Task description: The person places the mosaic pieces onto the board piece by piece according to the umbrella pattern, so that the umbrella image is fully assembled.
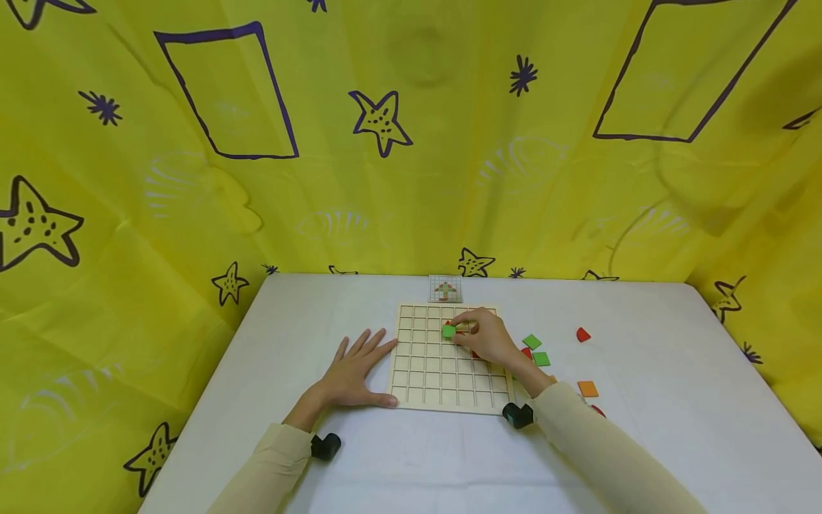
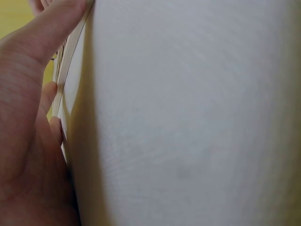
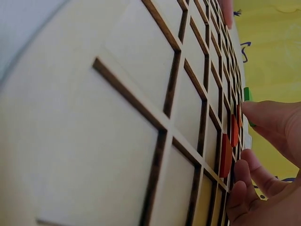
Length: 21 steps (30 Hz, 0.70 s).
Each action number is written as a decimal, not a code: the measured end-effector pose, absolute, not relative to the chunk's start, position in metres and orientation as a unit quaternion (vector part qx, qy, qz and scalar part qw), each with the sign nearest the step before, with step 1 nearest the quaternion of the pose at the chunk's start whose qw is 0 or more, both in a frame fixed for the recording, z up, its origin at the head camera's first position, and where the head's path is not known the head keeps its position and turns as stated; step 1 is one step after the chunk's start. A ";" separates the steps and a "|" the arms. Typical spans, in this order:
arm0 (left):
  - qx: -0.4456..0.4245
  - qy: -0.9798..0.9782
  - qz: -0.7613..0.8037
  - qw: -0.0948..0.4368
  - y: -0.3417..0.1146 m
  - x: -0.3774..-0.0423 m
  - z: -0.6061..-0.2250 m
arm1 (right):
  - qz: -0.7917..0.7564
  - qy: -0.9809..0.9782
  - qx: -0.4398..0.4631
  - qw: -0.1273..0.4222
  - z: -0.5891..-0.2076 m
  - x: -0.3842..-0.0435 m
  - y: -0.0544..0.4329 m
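— On the white table, what is each hand doing?

— The left hand lies flat with fingers spread, its thumb and fingertips against the left edge of the pale wooden grid board; the left wrist view shows the thumb pressed along that edge. It steadies the board and grips nothing.

— And the other?

— The right hand is over the upper middle of the board, its fingertips pinched on a small green square tile. The tile sits at a cell in the second row or so, beside red tiles already seated; I cannot tell whether it is fully down in its cell.

— So which step would you say is in hand?

— Placing that green piece, I judge. A small pattern card lies just beyond the board's far edge, showing a figure on a grid.

— What does the next move call for?

— Squaring the tile with the cell walls, pressing it level, then letting go. More loose pieces wait right of the board: two green tiles, an orange square tile and a red rounded piece.
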<state>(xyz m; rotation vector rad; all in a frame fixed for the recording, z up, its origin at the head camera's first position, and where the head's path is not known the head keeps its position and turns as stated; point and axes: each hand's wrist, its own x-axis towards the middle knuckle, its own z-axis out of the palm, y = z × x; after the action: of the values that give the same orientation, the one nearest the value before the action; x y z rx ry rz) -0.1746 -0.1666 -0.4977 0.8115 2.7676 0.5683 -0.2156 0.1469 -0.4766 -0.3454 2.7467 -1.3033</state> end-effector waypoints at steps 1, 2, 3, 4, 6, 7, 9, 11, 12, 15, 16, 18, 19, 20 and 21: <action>0.274 0.937 0.192 0.101 -0.167 -0.174 -0.498 | -0.422 0.899 -0.111 0.042 -0.477 -0.216 0.147; 0.274 0.937 0.192 0.100 -0.167 -0.174 -0.497 | -0.421 0.900 -0.109 0.043 -0.478 -0.215 0.146; 0.273 0.937 0.192 0.100 -0.167 -0.174 -0.497 | -0.418 0.901 -0.108 0.044 -0.478 -0.215 0.146; 0.273 0.937 0.192 0.100 -0.167 -0.174 -0.497 | -0.415 0.902 -0.107 0.043 -0.479 -0.215 0.146; 0.272 0.938 0.192 0.100 -0.166 -0.174 -0.497 | -0.411 0.904 -0.106 0.040 -0.480 -0.215 0.145; 0.272 0.937 0.192 0.100 -0.166 -0.174 -0.496 | -0.410 0.905 -0.108 0.038 -0.480 -0.215 0.145; 0.273 0.937 0.193 0.100 -0.166 -0.174 -0.496 | -0.407 0.906 -0.112 0.032 -0.481 -0.215 0.144; 0.273 0.937 0.195 0.100 -0.166 -0.173 -0.495 | -0.404 0.907 -0.115 0.026 -0.481 -0.215 0.144; 0.273 0.937 0.195 0.100 -0.166 -0.173 -0.496 | -0.404 0.907 -0.116 0.024 -0.481 -0.215 0.143; 0.274 0.937 0.195 0.099 -0.166 -0.173 -0.496 | -0.399 0.909 -0.122 0.021 -0.481 -0.215 0.143; 0.274 0.937 0.195 0.098 -0.166 -0.173 -0.496 | -0.397 0.909 -0.123 0.020 -0.481 -0.215 0.143; 0.274 0.937 0.194 0.097 -0.166 -0.174 -0.496 | -0.394 0.911 -0.125 0.020 -0.480 -0.215 0.142; 0.274 0.937 0.194 0.097 -0.166 -0.174 -0.497 | -0.392 0.911 -0.125 0.021 -0.480 -0.215 0.142; 0.274 0.937 0.195 0.097 -0.166 -0.174 -0.497 | -0.391 0.912 -0.126 0.021 -0.479 -0.215 0.142; 0.274 0.937 0.195 0.097 -0.166 -0.174 -0.497 | -0.389 0.912 -0.125 0.022 -0.479 -0.215 0.142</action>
<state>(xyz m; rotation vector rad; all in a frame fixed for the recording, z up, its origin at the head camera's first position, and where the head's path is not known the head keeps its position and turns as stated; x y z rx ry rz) -0.1737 -0.1663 -0.4966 0.8101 2.7734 0.5768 -0.2149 0.1416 -0.4788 -0.3878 2.8268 -1.2066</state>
